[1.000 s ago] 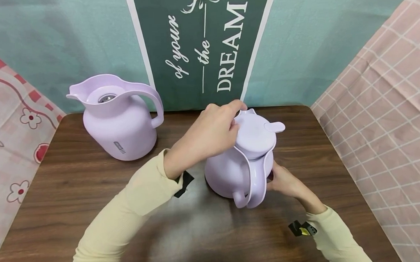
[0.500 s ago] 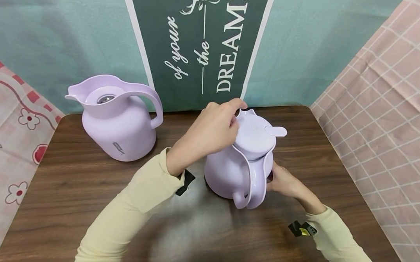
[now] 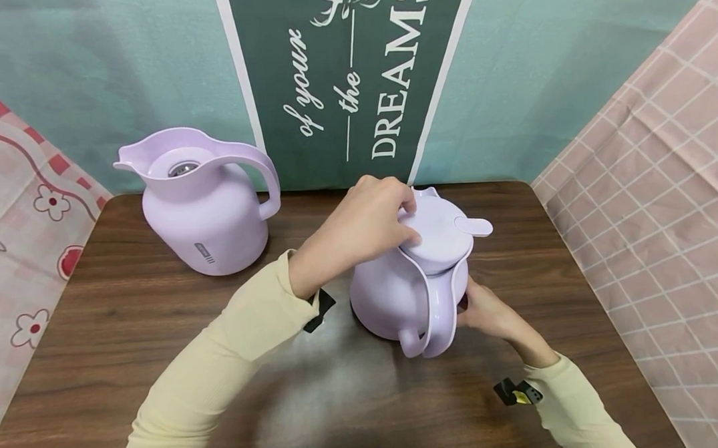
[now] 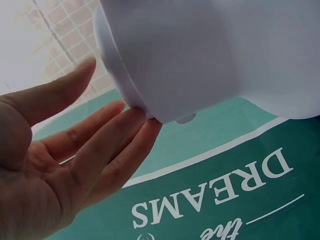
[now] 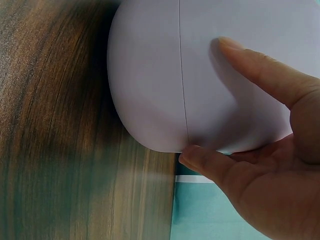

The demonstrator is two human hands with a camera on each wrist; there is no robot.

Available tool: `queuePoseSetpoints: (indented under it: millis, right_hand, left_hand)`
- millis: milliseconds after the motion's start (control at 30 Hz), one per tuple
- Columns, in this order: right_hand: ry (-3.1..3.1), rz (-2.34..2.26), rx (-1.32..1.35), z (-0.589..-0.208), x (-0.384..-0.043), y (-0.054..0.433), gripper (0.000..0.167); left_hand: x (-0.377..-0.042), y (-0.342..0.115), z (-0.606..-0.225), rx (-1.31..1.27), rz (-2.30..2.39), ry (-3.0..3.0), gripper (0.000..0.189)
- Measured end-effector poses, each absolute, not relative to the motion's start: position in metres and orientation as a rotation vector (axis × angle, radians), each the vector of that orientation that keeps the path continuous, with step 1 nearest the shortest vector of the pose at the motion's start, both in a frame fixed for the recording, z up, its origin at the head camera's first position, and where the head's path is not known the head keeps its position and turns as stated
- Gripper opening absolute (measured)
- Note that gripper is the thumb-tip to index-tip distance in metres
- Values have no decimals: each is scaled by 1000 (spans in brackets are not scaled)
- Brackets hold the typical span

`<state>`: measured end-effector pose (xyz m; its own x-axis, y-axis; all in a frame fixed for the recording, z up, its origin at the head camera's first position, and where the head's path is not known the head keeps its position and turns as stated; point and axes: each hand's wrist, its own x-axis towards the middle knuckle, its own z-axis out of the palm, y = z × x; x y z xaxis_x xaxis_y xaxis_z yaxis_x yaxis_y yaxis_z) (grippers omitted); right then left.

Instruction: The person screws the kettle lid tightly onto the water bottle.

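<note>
A lilac thermos jug stands on the table, its handle toward me. Its round lid sits in the top, with a small tab sticking out to the right. My left hand is at the lid's left edge; in the left wrist view, its fingertips touch the rim while the thumb lies close by, seemingly apart from it. My right hand holds the jug's lower right side; the right wrist view shows thumb and fingers spread round the body. Part of that hand is hidden behind the jug in the head view.
A second lilac thermos jug stands at the back left without a lid, its spout to the left. Behind the wooden table hangs a teal cloth with a dark lettered panel. Patterned pink cloths flank both sides.
The left fingers have drawn back from the far edge of the lid, and the thumb now shows above it. The lid's tab has turned slightly toward me. The right hand stays put.
</note>
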<state>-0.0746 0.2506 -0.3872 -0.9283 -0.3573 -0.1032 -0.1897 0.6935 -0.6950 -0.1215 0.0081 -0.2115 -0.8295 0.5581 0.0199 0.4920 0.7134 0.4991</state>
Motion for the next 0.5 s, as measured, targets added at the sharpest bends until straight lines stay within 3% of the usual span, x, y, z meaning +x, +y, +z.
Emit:
queuePoseSetpoints:
  millis: [500]
  right_hand:
    - [2681,-1059,-450,-391,-75,251,76]
  left_hand:
    - [-119,11,-216,909,690,2811,24]
